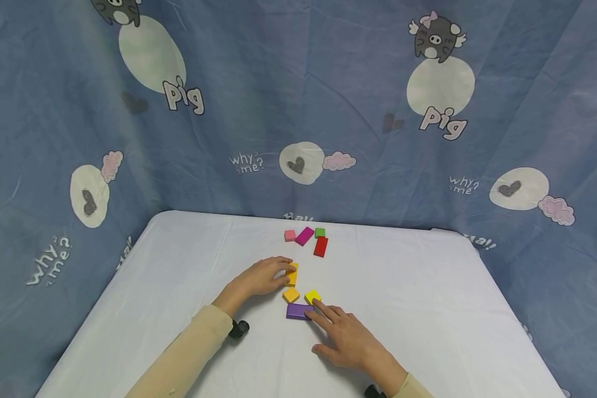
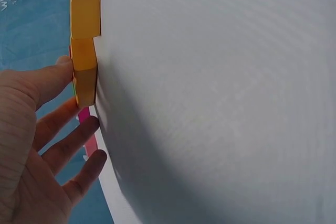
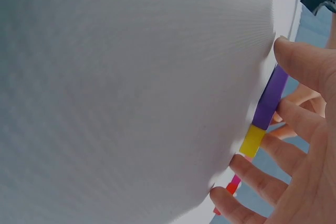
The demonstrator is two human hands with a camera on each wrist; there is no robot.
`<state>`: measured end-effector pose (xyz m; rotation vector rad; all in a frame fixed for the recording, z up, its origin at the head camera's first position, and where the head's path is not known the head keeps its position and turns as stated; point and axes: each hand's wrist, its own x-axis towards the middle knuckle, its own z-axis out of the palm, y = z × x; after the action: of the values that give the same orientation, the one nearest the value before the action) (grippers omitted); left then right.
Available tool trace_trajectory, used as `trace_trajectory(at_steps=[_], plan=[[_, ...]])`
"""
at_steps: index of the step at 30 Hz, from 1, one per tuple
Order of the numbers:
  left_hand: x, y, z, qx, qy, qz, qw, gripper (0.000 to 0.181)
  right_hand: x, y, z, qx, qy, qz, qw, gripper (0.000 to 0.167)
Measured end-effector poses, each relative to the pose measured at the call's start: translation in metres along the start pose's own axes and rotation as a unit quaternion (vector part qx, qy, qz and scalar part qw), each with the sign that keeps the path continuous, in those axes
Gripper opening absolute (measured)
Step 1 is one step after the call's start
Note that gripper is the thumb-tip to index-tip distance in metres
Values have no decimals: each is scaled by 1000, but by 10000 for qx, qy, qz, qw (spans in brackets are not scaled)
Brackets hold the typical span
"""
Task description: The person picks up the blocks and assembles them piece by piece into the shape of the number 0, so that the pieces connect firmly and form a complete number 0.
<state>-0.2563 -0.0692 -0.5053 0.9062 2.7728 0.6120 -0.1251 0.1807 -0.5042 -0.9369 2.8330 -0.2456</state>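
My left hand (image 1: 262,276) pinches a long orange block (image 1: 293,278) between thumb and forefinger. The block lies on the table; the other fingers are spread beside it in the left wrist view. Just nearer sits a square orange block (image 1: 291,295), and a yellow block (image 1: 312,296) is to its right. A purple oblong block (image 1: 297,311) lies in front of these two. My right hand (image 1: 349,338) has its fingers extended, with one fingertip at the purple block's right end and another at the yellow block. Its thumb stands apart from the blocks.
Farther back on the white-covered table (image 1: 403,287) lie a pink block (image 1: 289,236), a magenta block (image 1: 305,236), a green block (image 1: 320,232) and a red block (image 1: 320,247). A blue printed curtain (image 1: 258,99) hangs behind the table.
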Motion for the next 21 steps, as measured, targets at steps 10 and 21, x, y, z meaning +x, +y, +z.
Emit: trace_trajectory(at_steps=[10, 21], plan=[[-1, 1, 1, 41, 13, -42, 10000, 35, 0, 0, 0, -16, -3, -12, 10000, 69], [-3, 3, 1, 67, 1, -54, 10000, 35, -1, -1, -1, 9, 9, -36, 10000, 69]])
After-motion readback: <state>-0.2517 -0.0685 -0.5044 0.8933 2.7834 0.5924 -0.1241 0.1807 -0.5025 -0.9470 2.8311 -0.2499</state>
